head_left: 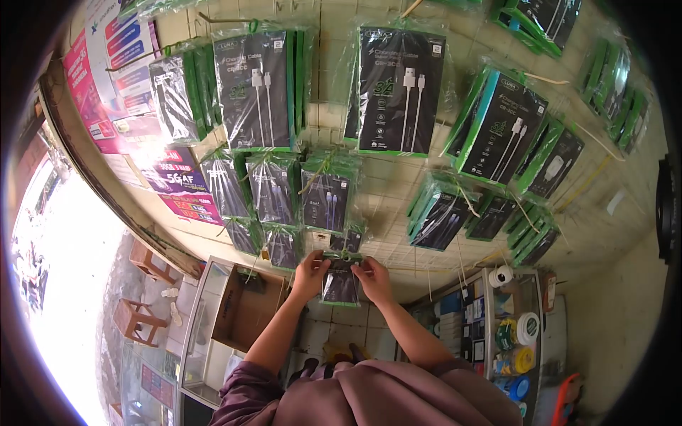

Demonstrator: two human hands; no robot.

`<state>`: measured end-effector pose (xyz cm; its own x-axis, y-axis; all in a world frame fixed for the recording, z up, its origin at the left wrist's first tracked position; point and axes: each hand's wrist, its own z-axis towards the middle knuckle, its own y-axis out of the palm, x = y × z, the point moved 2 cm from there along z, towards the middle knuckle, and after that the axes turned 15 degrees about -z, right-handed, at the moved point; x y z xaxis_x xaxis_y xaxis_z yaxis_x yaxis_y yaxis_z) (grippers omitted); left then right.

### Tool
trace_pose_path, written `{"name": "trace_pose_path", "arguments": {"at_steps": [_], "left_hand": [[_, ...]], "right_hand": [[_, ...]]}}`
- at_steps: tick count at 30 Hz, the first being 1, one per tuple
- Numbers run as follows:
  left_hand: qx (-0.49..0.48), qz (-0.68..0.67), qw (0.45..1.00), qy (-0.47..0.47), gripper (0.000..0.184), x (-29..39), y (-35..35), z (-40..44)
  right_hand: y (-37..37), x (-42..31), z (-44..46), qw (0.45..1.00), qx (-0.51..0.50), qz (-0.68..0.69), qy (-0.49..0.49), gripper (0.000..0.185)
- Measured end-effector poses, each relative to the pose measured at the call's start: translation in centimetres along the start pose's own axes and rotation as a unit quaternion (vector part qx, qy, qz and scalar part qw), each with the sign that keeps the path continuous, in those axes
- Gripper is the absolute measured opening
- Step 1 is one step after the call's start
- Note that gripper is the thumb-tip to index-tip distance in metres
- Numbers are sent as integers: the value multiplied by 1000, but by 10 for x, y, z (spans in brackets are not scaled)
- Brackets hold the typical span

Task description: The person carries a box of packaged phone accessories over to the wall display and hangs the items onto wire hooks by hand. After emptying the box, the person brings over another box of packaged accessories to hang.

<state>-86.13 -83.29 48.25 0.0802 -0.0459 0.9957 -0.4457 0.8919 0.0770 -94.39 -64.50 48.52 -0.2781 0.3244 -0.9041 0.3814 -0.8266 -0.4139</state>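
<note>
Between my two hands is a black and green charging cable pack [340,285] in clear plastic, low at the middle of the wall display. My left hand [310,275] is closed on its upper left edge, and my right hand [374,278] grips the upper right edge. The pack hangs upright, with a green tie at its top. Just above and behind it are smaller hanging packs [325,195] with blue cables printed on them. Fingertips behind the pack are hidden.
Larger charging cable packs [399,92] hang from wire hooks on a wall grid. A glass cabinet with an open brown box [250,307] stands at left, and a shelf with jars [522,330] at right. Wooden stools [140,321] stand near the bright doorway.
</note>
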Motion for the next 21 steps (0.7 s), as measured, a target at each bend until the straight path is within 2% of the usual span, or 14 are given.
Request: {"name": "trace_pose_path", "arguments": {"at_steps": [2,3,5,14,17,21], "left_hand": [[-15,-94,993,64,34,9,9,-4],[-14,-93,994,62,34,15,12,-6],[-32,-182,982,32,32,24,16,-9],[9,-148,988,46,11,11,20,1],[-4,-119,993,22,9,3,20,4],[14,-96,994,48,12,-9,24,16]], "right_hand": [[-2,-6,-6,1000,12,-4,-9,27],[-2,-8,-9,999,25,-8,-20,27],[-2,-8,-16,999,36,-5,-29,27],[-3,-24,-25,998,49,-13,-34,26],[3,-14,-22,997,60,-31,-30,28],[7,1,-8,998,58,-26,-20,29]]}}
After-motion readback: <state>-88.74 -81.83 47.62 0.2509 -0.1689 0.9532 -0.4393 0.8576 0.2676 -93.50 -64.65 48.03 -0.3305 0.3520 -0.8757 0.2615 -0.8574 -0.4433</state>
